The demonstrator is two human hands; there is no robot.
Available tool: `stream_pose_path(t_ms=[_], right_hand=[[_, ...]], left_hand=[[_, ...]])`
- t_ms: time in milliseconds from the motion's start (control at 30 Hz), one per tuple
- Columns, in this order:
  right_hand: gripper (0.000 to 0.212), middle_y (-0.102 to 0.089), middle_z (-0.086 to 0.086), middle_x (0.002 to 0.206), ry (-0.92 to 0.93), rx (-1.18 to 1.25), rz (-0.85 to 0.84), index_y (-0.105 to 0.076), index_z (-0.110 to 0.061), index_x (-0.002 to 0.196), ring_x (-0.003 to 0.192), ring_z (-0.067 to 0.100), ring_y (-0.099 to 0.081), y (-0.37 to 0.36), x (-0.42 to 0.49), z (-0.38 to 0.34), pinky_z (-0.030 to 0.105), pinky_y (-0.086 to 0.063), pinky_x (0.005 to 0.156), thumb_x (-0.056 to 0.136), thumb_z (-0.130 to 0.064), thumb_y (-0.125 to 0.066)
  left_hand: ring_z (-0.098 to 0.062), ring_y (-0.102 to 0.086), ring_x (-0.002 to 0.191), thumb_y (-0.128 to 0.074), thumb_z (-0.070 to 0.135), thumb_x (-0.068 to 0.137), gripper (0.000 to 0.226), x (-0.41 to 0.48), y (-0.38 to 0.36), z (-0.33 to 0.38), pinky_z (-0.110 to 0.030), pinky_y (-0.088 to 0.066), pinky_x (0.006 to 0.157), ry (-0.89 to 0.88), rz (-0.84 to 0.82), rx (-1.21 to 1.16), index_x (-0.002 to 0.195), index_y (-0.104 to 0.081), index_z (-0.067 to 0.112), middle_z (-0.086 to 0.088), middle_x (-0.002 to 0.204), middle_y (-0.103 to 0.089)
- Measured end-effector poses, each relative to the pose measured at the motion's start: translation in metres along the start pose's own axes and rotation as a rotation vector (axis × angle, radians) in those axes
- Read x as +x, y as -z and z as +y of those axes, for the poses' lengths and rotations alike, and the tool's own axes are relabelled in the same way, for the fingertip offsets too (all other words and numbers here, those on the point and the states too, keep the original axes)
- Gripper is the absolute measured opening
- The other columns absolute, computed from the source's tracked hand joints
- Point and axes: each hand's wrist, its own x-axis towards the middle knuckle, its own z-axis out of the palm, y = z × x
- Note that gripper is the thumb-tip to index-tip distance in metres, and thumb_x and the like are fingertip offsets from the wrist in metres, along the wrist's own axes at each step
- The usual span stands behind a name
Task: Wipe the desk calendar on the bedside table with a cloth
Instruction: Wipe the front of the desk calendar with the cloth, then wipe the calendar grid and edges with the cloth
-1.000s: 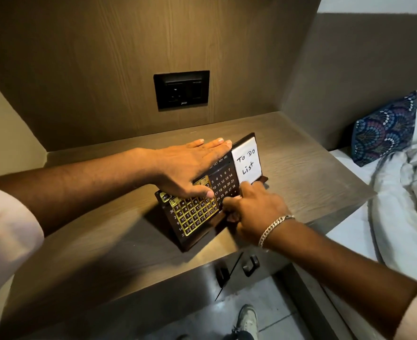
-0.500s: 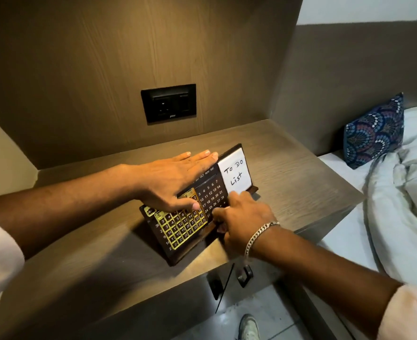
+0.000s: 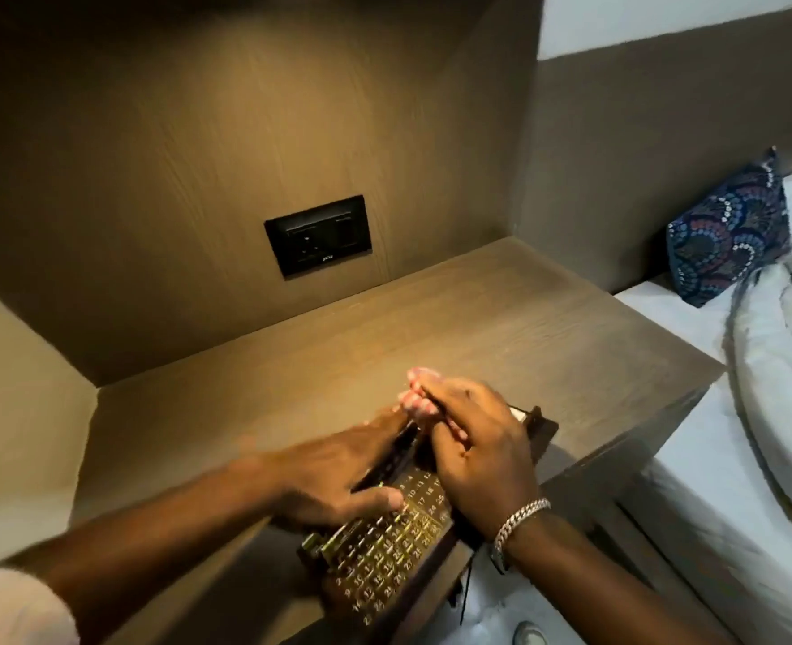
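The dark desk calendar (image 3: 385,556), with gold number tiles on its face, stands at the near edge of the wooden bedside table (image 3: 291,365). My left hand (image 3: 338,472) lies along its top edge with the thumb pressed on the front. My right hand (image 3: 473,453), with a silver bracelet on the wrist, covers the calendar's right part and its white note panel, the fingers curled over the top next to my left fingertips. No cloth shows in either hand or anywhere on the table.
A black socket plate (image 3: 318,235) sits in the wooden back wall. To the right lies a bed with a white duvet (image 3: 776,365) and a blue patterned cushion (image 3: 729,244). A shoe (image 3: 529,635) shows on the floor below the table edge.
My right hand has moved from the calendar's lower front up over the white note panel to the top edge. My left hand has stayed on top. The calendar now appears lower in view.
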Motion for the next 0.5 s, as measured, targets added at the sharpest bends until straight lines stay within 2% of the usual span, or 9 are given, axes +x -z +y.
stream_pose_path(t_ms=[67, 133, 200, 267, 367, 433, 500], right_hand=[[0.055, -0.063, -0.005, 0.123, 0.024, -0.057, 0.008, -0.059, -0.026, 0.129, 0.111, 0.012, -0.055, -0.005, -0.006, 0.005, 0.022, -0.044, 0.095, 0.080, -0.001, -0.058], [0.056, -0.063, -0.006, 0.123, -0.007, -0.089, -0.001, -0.060, -0.027, 0.128, 0.109, 0.013, -0.054, -0.008, -0.005, 0.006, 0.018, -0.041, 0.092, 0.079, 0.000, -0.058], [0.055, -0.063, -0.007, 0.120, -0.048, -0.132, 0.003, -0.061, -0.029, 0.126, 0.106, 0.014, -0.053, -0.011, 0.001, 0.005, 0.018, -0.041, 0.086, 0.079, -0.001, -0.058], [0.053, -0.063, -0.005, 0.116, -0.090, -0.181, 0.008, -0.060, -0.030, 0.127, 0.103, 0.015, -0.052, -0.014, 0.006, 0.007, 0.019, -0.039, 0.080, 0.081, -0.004, -0.057], [0.050, -0.061, -0.003, 0.112, -0.117, -0.209, 0.027, -0.058, -0.030, 0.128, 0.100, 0.014, -0.049, -0.017, 0.011, 0.011, 0.019, -0.035, 0.074, 0.084, -0.007, -0.056], [0.048, -0.060, -0.001, 0.112, -0.123, -0.194, 0.038, -0.057, -0.029, 0.129, 0.101, 0.015, -0.049, -0.017, 0.013, 0.014, 0.017, -0.034, 0.071, 0.085, -0.009, -0.056], [0.047, -0.059, 0.001, 0.113, -0.113, -0.153, 0.065, -0.057, -0.027, 0.130, 0.102, 0.016, -0.050, -0.017, 0.013, 0.016, 0.019, -0.038, 0.073, 0.086, -0.010, -0.055]], left_hand=[[-0.007, -0.002, 0.148, -0.035, 0.073, 0.085, 0.087, 0.000, -0.019, 0.000, -0.045, -0.014, 0.119, 0.077, 0.031, -0.204, 0.145, 0.021, 0.045, 0.013, 0.162, 0.010], [-0.013, -0.006, 0.149, -0.029, 0.081, 0.079, 0.090, -0.001, -0.022, 0.000, -0.048, -0.016, 0.119, 0.196, 0.065, -0.331, 0.146, 0.019, 0.045, 0.009, 0.163, 0.008], [-0.015, 0.000, 0.149, -0.023, 0.088, 0.071, 0.095, -0.005, -0.024, 0.002, -0.047, -0.008, 0.120, 0.258, 0.060, -0.329, 0.146, 0.018, 0.045, 0.008, 0.162, 0.011], [-0.015, 0.007, 0.148, -0.020, 0.094, 0.063, 0.100, -0.012, -0.021, 0.007, -0.040, -0.001, 0.118, 0.297, 0.010, -0.323, 0.142, 0.018, 0.047, 0.009, 0.161, 0.015], [-0.012, -0.001, 0.148, -0.027, 0.098, 0.052, 0.125, -0.021, -0.009, 0.013, -0.036, -0.007, 0.119, 0.379, -0.042, -0.293, 0.149, 0.015, 0.032, 0.004, 0.162, 0.011], [-0.014, -0.007, 0.148, -0.036, 0.094, 0.056, 0.125, -0.022, -0.002, 0.016, -0.035, -0.011, 0.118, 0.423, -0.066, -0.218, 0.151, 0.010, 0.026, 0.003, 0.163, 0.005], [-0.018, -0.021, 0.145, -0.046, 0.078, 0.074, 0.106, -0.019, 0.003, 0.020, -0.037, -0.022, 0.116, 0.447, -0.019, -0.216, 0.153, -0.002, 0.023, -0.001, 0.162, -0.013]])
